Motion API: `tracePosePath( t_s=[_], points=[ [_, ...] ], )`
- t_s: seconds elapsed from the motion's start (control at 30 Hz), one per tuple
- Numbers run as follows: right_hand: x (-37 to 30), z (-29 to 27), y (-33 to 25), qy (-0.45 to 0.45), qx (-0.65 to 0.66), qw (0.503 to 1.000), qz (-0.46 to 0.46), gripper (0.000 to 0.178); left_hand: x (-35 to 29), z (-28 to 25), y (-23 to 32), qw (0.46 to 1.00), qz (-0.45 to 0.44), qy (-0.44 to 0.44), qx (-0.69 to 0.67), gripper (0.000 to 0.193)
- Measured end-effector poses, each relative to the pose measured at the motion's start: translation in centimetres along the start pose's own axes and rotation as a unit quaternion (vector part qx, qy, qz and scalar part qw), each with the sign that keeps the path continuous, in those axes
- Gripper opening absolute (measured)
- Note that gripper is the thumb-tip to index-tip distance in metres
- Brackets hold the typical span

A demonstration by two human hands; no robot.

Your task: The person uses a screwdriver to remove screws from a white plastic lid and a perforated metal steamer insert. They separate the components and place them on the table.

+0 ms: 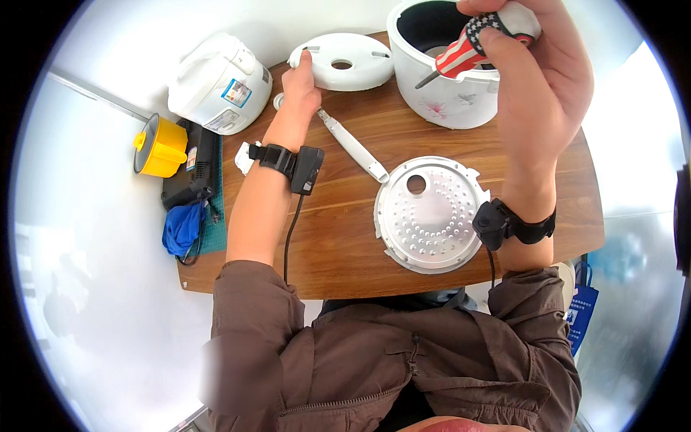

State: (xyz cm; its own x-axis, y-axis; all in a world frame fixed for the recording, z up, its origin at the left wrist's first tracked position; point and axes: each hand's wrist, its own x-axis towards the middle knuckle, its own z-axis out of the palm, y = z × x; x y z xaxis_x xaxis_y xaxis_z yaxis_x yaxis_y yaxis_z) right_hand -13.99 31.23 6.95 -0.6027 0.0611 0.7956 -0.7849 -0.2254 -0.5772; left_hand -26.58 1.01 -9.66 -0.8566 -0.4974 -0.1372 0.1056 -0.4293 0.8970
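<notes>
Work with a disassembled cooker, seen from above. The right hand (554,79) is clenched around a screwdriver with a red, white and blue star-and-stripe handle (459,59), its metal shaft directed down and to the left. The left hand (302,81) appears to grasp the left rim of a round white plastic lid with a central hole (363,77), thumb on the edge; the remaining fingers are mostly hidden.

Stage reached, judged from the layout: the lid is off, lying to the left of the driver grip and apart from the deep white pot body with a dark interior and pink floral print (439,101), which stands just below and left of that grip. A long white plastic handle bar (356,147) lies loose below and right of the left grip. Below both grips, nearer the wearer, a round silver metal disc with rows of raised dimples and one large hole (450,234) rests separately on the brown wood-grain table (353,252).

Outstanding: none of these parts is joined to another, and the shaft engages no visible screw; whether its tip touches the pot cannot be told. Whether the lid retains fasteners is likewise unclear. Left of the left grip, a white, lidded cooker (216,90) stands assembled.
</notes>
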Motion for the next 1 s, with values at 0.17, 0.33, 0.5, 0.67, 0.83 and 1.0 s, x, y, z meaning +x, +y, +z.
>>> tracePosePath(
  t_s=[0.17, 0.33, 0.5, 0.67, 0.83, 1.0],
  points=[
    [0.7, -0.5, 0.9, -0.02, -0.004, 0.998, -0.059, 0.044, 2.9, -1.0, -0.2, 0.925, -0.023, -0.017, 0.379, 0.057],
    [0.8, -0.9, 1.0, -0.029, 0.01, 0.998, -0.052, 0.044, 3.2, -2.0, 0.0, 0.865, -0.054, -0.033, 0.498, 0.057],
    [0.3, -0.8, 0.4, -0.027, 0.009, 0.999, -0.032, 0.045, 0.8, -2.6, 0.6, 0.862, 0.089, -0.011, 0.498, 0.04],
    [1.0, -1.2, 0.2, 0.009, -0.017, 1.0, -0.024, 0.049, -7.1, -3.3, 3.7, 0.625, 0.448, -0.265, 0.582, 0.016],
    [1.3, -0.7, -0.2, 0.019, -0.015, 0.998, -0.066, 0.051, -12.4, -4.2, 3.7, 0.455, 0.466, -0.49, 0.579, 0.035],
    [1.2, -0.6, -1.3, 0.022, -0.005, 0.999, -0.03, 0.054, -12.0, -5.0, 3.3, 0.43, 0.413, -0.5, 0.628, 0.035]
  ],
)
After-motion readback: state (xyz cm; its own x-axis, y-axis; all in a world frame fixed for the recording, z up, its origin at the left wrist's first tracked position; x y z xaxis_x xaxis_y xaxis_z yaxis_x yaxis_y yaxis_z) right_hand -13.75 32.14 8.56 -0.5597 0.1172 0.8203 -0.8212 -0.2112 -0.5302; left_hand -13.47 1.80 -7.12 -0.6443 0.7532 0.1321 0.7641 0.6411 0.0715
